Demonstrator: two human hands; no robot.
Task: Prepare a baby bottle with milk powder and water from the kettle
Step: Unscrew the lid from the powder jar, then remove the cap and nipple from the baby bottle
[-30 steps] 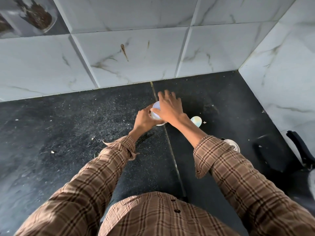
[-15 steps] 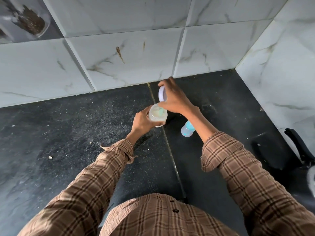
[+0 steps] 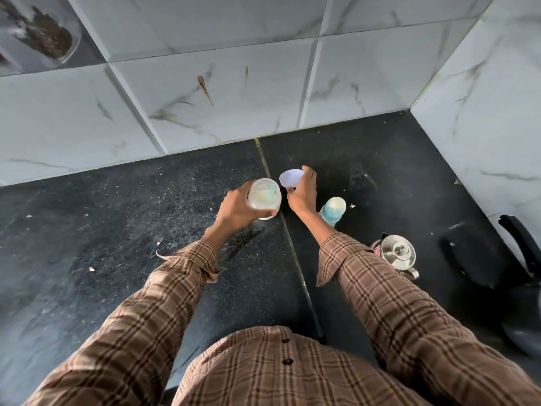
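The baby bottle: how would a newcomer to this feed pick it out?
Start at the black counter where it meets the marble-tiled corner. Just right of the counter's seam, beside the right hand, stands the baby bottle. Unlike the open powder jar in the left hand or the steel kettle nearer the camera, it is blue-tinted with a rounded pale top.

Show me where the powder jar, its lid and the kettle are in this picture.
powder jar (image 3: 264, 198): head view, on its open mouth, held by the left hand.
lid (image 3: 291, 177): head view, on its pale inner face, held by the right hand.
kettle (image 3: 398, 253): head view, on its shiny top.
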